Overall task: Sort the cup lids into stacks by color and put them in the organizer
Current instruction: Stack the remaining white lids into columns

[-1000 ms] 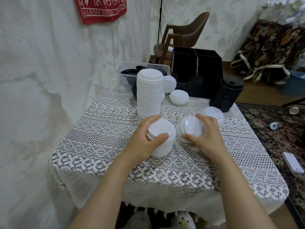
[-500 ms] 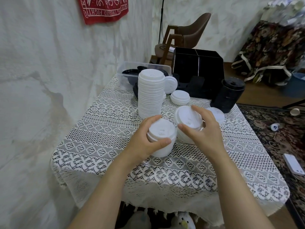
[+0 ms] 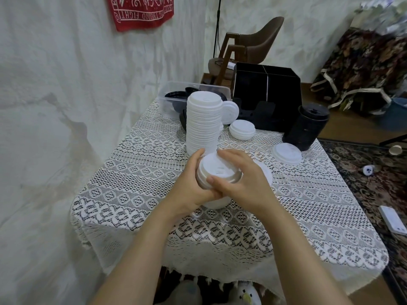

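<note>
A short stack of white lids (image 3: pixel 217 170) stands on the lace tablecloth at the middle of the table. My left hand (image 3: pixel 191 183) grips its left side and my right hand (image 3: pixel 244 181) holds white lids on top of it, thumb at the front. Behind it rises a tall stack of white lids (image 3: pixel 203 124). More white lids lie loose: a small pile (image 3: pixel 242 128), a single lid (image 3: pixel 287 153), and one leaning (image 3: pixel 230 112). A stack of black lids (image 3: pixel 307 126) stands at the right. The black organizer (image 3: pixel 266 97) is at the back.
A clear plastic bin (image 3: pixel 174 93) with black lids sits at the back left by the wall. The table's lace cloth (image 3: pixel 136 172) hangs over the near edge. A brown chair (image 3: pixel 257 42) stands beyond the table. A white device (image 3: pixel 393 220) and small items lie on the carpet at the right.
My right hand carried its white lids leftward and set them on top of the short stack that my left hand holds. Both hands now meet around that one stack.
</note>
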